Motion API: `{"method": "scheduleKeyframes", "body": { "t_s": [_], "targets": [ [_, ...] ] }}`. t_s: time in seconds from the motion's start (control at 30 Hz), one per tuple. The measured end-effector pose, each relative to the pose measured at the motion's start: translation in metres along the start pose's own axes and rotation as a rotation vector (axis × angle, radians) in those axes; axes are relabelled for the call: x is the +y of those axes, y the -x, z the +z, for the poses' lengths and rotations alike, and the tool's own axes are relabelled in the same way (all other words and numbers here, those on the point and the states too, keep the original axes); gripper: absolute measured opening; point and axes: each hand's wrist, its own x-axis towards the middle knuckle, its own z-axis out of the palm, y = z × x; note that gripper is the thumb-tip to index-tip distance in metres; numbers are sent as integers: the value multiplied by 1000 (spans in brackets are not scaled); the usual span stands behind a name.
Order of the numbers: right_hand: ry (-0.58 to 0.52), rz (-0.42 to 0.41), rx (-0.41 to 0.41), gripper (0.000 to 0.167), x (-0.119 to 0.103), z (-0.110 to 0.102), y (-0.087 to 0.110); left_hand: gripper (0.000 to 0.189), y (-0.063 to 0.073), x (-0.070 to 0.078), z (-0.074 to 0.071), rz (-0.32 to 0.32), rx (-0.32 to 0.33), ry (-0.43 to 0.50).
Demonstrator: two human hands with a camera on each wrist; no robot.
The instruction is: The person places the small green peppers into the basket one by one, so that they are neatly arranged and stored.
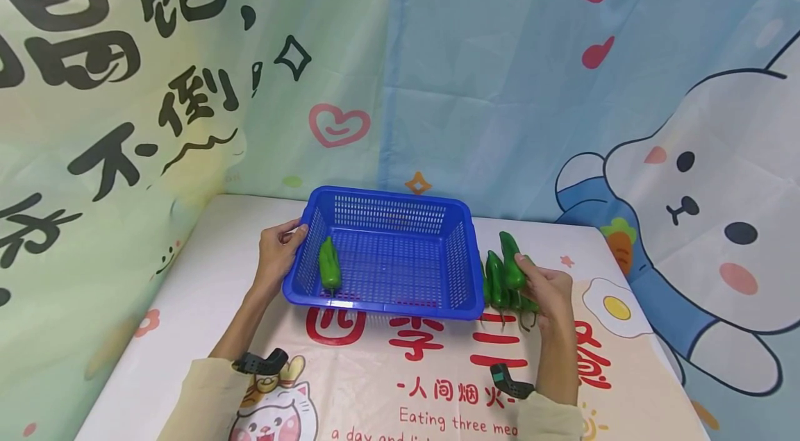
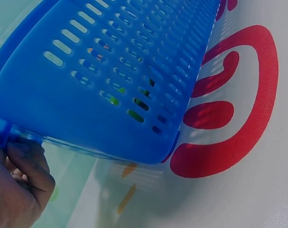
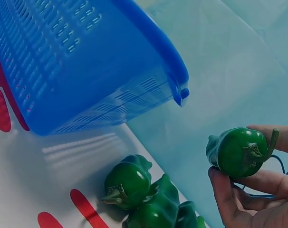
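A blue plastic basket (image 1: 400,310) with slotted walls stands on the table. My left hand (image 1: 278,257) grips its left rim; the left wrist view shows the thumb and curled fingers (image 2: 27,166) at the rim's edge. Inside the basket, towards the left, lies one green pepper (image 1: 329,267). To the right of the basket, my right hand (image 1: 553,292) holds another green pepper (image 1: 514,273) between thumb and fingers, stem towards me. In the right wrist view this held pepper (image 3: 241,153) is raised above several loose green peppers (image 3: 129,183) lying beside the basket.
A printed cloth (image 1: 375,385) with red characters and a cartoon cat covers the table. Behind the table hangs a backdrop (image 1: 475,80) with a rabbit and hearts, close to the basket's far side. Dark straps with small devices (image 1: 509,380) are on both wrists.
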Motion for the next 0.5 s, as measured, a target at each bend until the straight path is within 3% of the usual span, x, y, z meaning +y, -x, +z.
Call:
{"method": "scheduleKeyframes", "body": {
  "t_s": [0.5],
  "targets": [
    [13,-1,-2,83,-2,4,4,46,-1,1,0,1,12,-10]
  ]
}}
